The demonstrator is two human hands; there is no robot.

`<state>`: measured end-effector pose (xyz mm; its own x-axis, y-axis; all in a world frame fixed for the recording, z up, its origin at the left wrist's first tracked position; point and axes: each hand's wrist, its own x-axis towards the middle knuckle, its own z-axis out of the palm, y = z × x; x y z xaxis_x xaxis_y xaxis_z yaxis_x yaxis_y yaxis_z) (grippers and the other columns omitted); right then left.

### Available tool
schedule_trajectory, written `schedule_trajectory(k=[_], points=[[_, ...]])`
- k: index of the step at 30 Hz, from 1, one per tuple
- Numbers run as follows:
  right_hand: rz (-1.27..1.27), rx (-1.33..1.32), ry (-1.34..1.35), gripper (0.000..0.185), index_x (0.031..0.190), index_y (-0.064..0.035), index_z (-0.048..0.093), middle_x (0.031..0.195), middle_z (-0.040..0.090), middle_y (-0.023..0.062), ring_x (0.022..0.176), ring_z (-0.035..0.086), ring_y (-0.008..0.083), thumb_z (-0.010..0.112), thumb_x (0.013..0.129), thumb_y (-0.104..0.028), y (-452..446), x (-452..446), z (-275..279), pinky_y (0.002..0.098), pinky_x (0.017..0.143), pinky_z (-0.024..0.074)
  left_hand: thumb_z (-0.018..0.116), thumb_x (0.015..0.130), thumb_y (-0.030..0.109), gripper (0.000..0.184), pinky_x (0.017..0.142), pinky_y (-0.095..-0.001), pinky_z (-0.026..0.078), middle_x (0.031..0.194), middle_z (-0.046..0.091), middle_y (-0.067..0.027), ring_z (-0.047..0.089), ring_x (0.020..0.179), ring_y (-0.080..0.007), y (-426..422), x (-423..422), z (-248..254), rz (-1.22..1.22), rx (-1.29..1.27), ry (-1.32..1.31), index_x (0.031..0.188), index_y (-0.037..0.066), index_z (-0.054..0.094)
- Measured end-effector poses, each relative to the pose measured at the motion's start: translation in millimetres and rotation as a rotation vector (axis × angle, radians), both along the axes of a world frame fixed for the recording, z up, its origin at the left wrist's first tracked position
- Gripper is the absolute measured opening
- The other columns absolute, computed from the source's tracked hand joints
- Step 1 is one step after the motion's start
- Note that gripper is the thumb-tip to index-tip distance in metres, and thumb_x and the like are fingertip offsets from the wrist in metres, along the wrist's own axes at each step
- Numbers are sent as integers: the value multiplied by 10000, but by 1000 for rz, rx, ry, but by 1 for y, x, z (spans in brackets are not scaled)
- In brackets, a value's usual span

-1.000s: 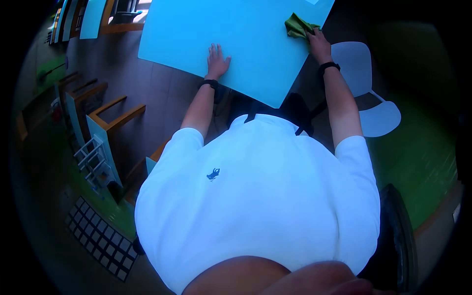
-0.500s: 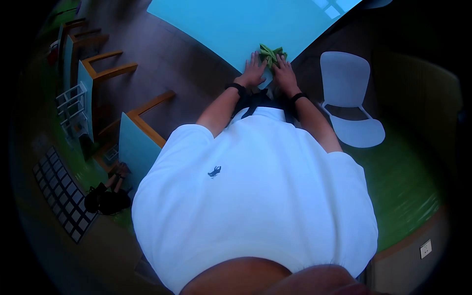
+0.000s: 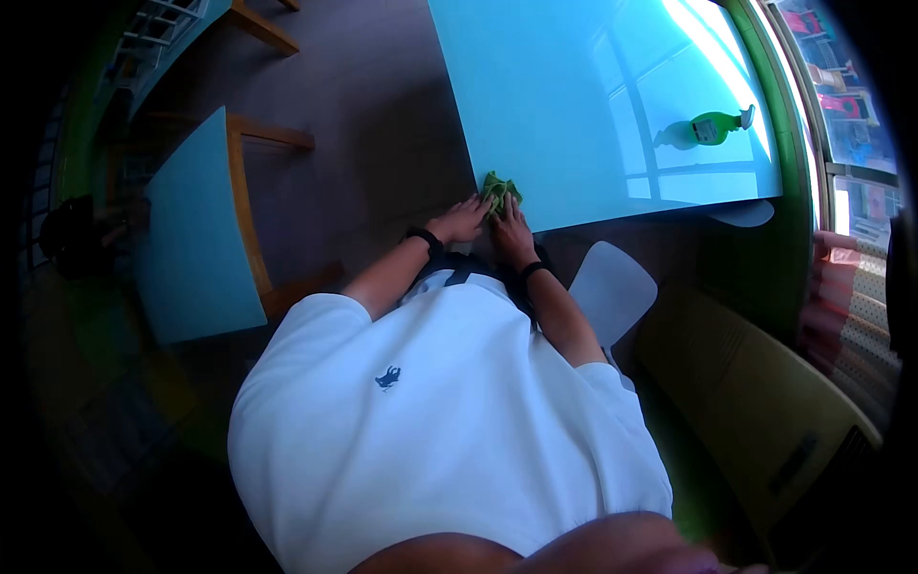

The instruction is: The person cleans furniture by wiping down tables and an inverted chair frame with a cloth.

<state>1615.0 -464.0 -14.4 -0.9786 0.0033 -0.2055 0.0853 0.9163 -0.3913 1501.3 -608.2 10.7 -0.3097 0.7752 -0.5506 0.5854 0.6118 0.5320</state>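
- The white shirt (image 3: 459,421) fills the space nearest the camera, the wearer's arms reaching forward from it.
- The right hand (image 3: 513,237) lies with its fingers outstretched on the green cloth (image 3: 496,185), not curled around it.
- The left hand (image 3: 460,222) is just beside it, fingers also extended, their tips at the cloth's edge.
- The crumpled cloth rests at the near corner of the pale blue desk (image 3: 545,105).
- A white chair (image 3: 614,292) stands near that desk, right of the arms.
- Farther off, a green spray bottle (image 3: 712,127) sits toward the desk's window side.
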Motion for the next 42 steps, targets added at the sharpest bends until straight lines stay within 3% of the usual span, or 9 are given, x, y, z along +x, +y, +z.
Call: schedule_trajectory(k=[8,14,19,23,25,28,33,38,42], points=[[-246,82,-85,551,1427,-202,392,1532,223,214,1406,257,376,449,884,-126,156,-40,13,522,1099,284,516,857,259,742,1118,-503,247,1490,90,-373,121,1396,-517,70,13,24,85,-364,-146,1494,72,185],[-393,316,-308,742,1509,-327,195,1554,183,188,1413,268,330,506,876,-95,324,-30,13,530,1081,301,500,877,309,580,1052,-460,378,1410,429,-221,441,1284,-374,130,8,50,331,-347,-226,1409,106,387],[-473,194,-132,762,1482,-26,225,1519,206,267,1398,254,399,531,788,-101,318,-94,-14,495,1092,307,525,882,219,583,1094,-453,328,1488,314,-185,337,1357,-356,144,25,43,275,7,-116,1428,109,350],[115,-129,-55,616,1379,8,403,1511,222,272,1405,233,402,521,782,-86,209,-129,-4,437,1130,275,583,864,195,668,1099,-474,309,1494,268,-216,299,1365,-403,156,21,48,487,48,133,1448,80,280],[660,-129,-33,474,1290,-42,528,1347,484,259,1399,266,369,502,821,-107,161,-137,-42,426,1125,297,609,845,236,744,1096,-484,303,1498,249,-248,280,1372,-417,160,11,51,654,-120,266,1470,74,239],[659,-332,-184,407,1223,-42,570,1260,566,229,1349,358,349,500,831,-122,137,-122,-59,431,1136,272,564,845,203,732,1114,-477,274,1480,274,-266,252,1387,-415,158,-4,64,751,-430,121,1482,72,230],[741,-311,-433,375,1219,-48,554,1217,589,207,1171,552,304,504,853,-113,220,-107,51,473,1148,212,620,838,353,811,1105,-485,288,1479,241,-310,250,1372,-464,171,-5,9,497,-81,42,1482,60,224],[88,-355,-61,652,1468,-94,273,1430,333,316,1243,434,462,569,887,-108,264,-107,97,494,1050,355,359,849,721,1059,1162,-479,-32,1565,-20,-238,-64,1460,-342,229,0,-11,624,-327,99,1486,-46,1],[47,-510,409,590,1445,-80,351,1437,388,242,1264,468,386,601,914,-140,292,-134,289,452,1028,402,449,810,727,1111,1163,-475,-17,1569,-41,-226,-74,1459,-340,220,-18,-27,732,-381,170,1493,-28,6]])
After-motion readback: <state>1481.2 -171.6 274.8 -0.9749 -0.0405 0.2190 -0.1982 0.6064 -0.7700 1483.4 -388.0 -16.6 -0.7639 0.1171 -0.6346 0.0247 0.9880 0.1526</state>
